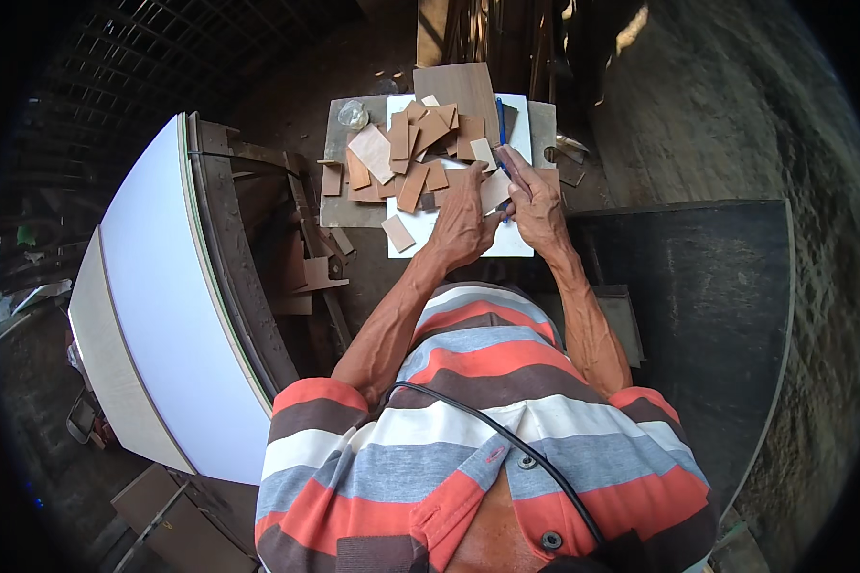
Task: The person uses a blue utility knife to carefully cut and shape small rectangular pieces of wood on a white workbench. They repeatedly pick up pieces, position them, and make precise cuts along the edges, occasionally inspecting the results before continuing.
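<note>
A: Materials?
B: Left hand (462,220) pinches a pale flat piece (494,194), between both hands; right fingers wrap a dark narrow bar (513,164). Brown rectangular pieces (412,187) heap left of the fingers.
A: Containers?
B: Clear rounded one (354,115), past the heap; contents unclear.
A: Room?
B: White board (506,246) lies bare bodyward of the fingers.
</note>
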